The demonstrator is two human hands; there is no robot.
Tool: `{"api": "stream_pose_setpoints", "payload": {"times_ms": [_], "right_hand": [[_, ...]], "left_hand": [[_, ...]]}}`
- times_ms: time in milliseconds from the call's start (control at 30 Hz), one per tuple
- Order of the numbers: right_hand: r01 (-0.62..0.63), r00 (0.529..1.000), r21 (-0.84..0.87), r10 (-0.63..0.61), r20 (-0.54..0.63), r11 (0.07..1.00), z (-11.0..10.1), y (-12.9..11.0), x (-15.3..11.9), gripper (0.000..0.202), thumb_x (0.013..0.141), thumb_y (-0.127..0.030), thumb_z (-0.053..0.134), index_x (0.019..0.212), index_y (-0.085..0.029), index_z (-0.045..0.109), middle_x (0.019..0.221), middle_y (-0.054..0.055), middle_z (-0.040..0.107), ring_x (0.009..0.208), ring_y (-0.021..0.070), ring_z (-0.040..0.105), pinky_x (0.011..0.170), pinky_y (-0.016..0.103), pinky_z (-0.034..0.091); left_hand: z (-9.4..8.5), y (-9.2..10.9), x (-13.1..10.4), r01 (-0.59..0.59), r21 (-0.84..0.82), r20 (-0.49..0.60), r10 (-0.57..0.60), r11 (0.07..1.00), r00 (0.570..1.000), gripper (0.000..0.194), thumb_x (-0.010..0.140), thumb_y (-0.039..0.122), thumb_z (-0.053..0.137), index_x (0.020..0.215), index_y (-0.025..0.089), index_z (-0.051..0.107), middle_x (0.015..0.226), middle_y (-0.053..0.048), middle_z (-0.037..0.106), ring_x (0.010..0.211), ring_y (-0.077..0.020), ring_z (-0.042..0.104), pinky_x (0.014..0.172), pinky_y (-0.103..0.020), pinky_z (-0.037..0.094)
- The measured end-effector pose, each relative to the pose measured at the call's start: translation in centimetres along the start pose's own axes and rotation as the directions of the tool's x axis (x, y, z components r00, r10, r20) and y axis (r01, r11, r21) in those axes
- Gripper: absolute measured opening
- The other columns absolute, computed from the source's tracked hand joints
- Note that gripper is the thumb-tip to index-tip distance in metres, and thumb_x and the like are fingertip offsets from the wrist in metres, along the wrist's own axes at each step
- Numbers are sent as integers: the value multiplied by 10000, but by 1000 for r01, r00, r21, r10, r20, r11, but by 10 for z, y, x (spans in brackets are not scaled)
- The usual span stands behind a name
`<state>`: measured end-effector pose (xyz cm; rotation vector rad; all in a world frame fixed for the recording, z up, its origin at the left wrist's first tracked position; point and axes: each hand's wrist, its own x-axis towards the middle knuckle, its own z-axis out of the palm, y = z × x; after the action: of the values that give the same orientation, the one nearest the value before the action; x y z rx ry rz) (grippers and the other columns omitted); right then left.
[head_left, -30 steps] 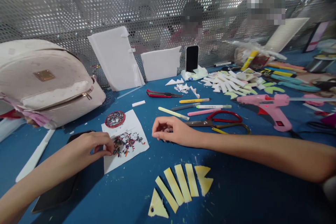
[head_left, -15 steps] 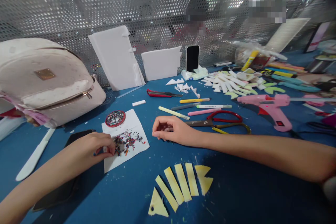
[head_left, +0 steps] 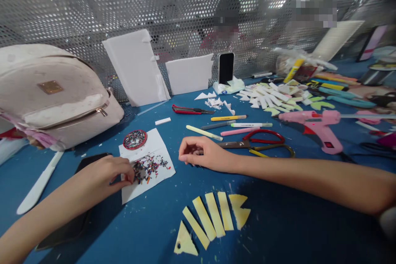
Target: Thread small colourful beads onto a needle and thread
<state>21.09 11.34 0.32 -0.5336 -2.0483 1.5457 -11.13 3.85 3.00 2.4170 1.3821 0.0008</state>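
Observation:
My left hand (head_left: 119, 172) rests at the left edge of a white paper sheet (head_left: 130, 196), its fingertips pinched together against a scatter of small dark and coloured beads (head_left: 151, 167). Whether a bead sits between those fingertips is hidden. Behind the beads, a round red-rimmed dish (head_left: 135, 139) full of similar bits stands on the same sheet. My right hand (head_left: 202, 152) lies on the blue table with its fingers curled in; what they hold, if anything, does not show. Scissors (head_left: 238, 144) with red and yellow handles lie just behind it. Yellow foam pieces (head_left: 213, 218) form a fish-bone shape nearer me.
Markers (head_left: 229, 119) and a red utility knife (head_left: 188, 110) lie farther back. A pink glue gun (head_left: 321, 126) is at right, before a heap of foam strips (head_left: 269, 95). Left are a backpack (head_left: 55, 95), a white-bladed knife (head_left: 38, 185) and a dark flat object (head_left: 68, 222) under my forearm.
The whole view shifts very slightly to the left. Both hands keep practically the same pose and place, and the objects on the table have not moved.

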Motion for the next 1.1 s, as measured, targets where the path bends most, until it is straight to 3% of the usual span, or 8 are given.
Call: {"api": "stream_pose_setpoints", "payload": {"times_ms": [367, 633, 767, 833, 933, 1033, 1100], "right_hand": [[10, 1000, 5, -10, -4, 1000, 0, 1, 0, 145, 929, -287, 666, 888, -155, 621, 773, 0, 603, 646, 104, 551, 631, 239, 467], [18, 1000, 17, -18, -1, 1000, 0, 1, 1, 190, 914, -316, 697, 876, -150, 614, 768, -2, 603, 655, 104, 554, 632, 230, 461], [-3, 1000, 12, 3, 1, 1000, 0, -4, 0, 207, 924, -333, 679, 862, -148, 609, 757, -1, 599, 650, 103, 547, 625, 232, 457], [-8, 1000, 4, 8, 0, 1000, 1, -5, 0, 214, 920, -339, 681, 859, -147, 610, 756, 2, 600, 650, 105, 550, 627, 237, 461], [-4, 1000, -1, 4, -1, 1000, 2, -6, 0, 186, 919, -308, 671, 852, -146, 609, 746, -1, 599, 641, 101, 546, 624, 237, 461], [1, 1000, 5, -1, -5, 1000, 2, -5, 0, 154, 921, -271, 656, 848, -147, 602, 732, -7, 595, 630, 95, 538, 616, 232, 455], [8, 1000, 6, -8, -9, 1000, 2, -4, 0, 150, 921, -267, 656, 850, -147, 600, 730, -9, 594, 631, 94, 540, 611, 229, 452]], "left_hand": [[-2, -1, -4, -4, -8, 32, 5, 1000, 999, 190, 924, 220, 551, 844, 241, 722, 903, -23, 769, 808, -188, 670, 747, -288, 470], [-15, 15, -22, 51, -35, -13, -51, 998, 999, 199, 926, 224, 552, 850, 263, 731, 845, 2, 726, 751, -167, 625, 666, -230, 452], [4, 23, -50, 69, -105, -86, -78, 992, 993, 204, 921, 265, 554, 813, 271, 726, 806, 4, 716, 689, -157, 614, 622, -220, 442], [19, 28, -65, 146, -129, -152, -165, 981, 974, 248, 920, 245, 519, 766, 267, 712, 765, 11, 701, 653, -150, 594, 598, -216, 424], [35, 34, -81, 162, -175, -214, -198, 971, 957, 243, 879, 204, 535, 707, 266, 695, 704, 31, 680, 630, -139, 587, 613, -214, 409], [39, 33, -88, 174, -184, -218, -213, 967, 952, 249, 856, 171, 534, 703, 272, 702, 701, 34, 685, 642, -137, 604, 629, -210, 411], [37, 29, -89, 177, -168, -162, -204, 970, 965, 244, 851, 172, 541, 718, 277, 716, 718, 28, 697, 648, -141, 617, 633, -207, 421]]}}
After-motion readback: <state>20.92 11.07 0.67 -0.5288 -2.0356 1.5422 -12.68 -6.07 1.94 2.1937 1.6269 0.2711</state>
